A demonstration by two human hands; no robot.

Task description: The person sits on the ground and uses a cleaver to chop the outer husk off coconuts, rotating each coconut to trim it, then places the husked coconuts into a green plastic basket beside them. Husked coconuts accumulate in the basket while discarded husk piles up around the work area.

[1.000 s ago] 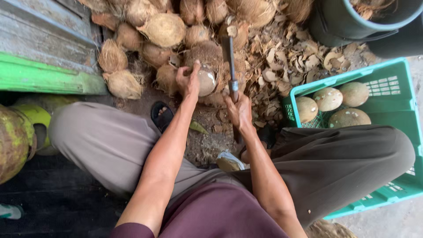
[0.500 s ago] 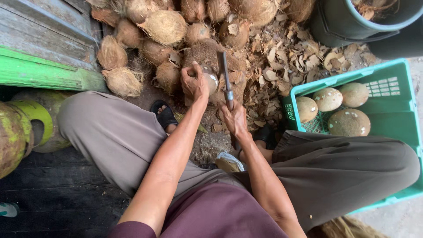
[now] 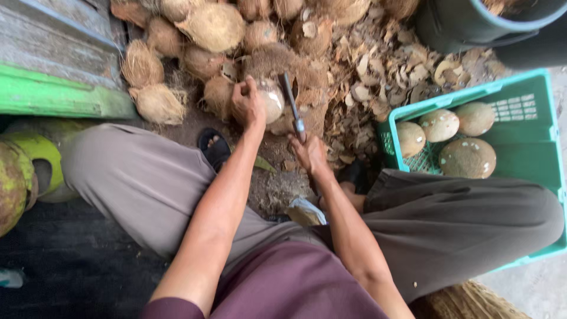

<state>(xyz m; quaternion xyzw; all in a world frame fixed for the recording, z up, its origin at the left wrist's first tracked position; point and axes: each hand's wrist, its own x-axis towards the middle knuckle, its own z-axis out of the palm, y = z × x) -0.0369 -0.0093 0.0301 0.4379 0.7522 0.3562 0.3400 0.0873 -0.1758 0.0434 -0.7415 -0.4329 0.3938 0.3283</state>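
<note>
My left hand grips a partly peeled coconut from its left side, holding it just above the ground between my knees. My right hand is closed around the handle of a narrow knife, whose dark blade points away from me and rests against the right side of the coconut. Both forearms reach forward over my grey trousers.
A heap of brown husked coconuts lies ahead. Shell chips litter the ground to the right. A green plastic crate at the right holds several peeled coconuts. A dark bin stands top right, a green-edged board left.
The coconut has been turned in my left hand. My right hand and the knife shifted slightly toward me, the blade staying against the nut.
</note>
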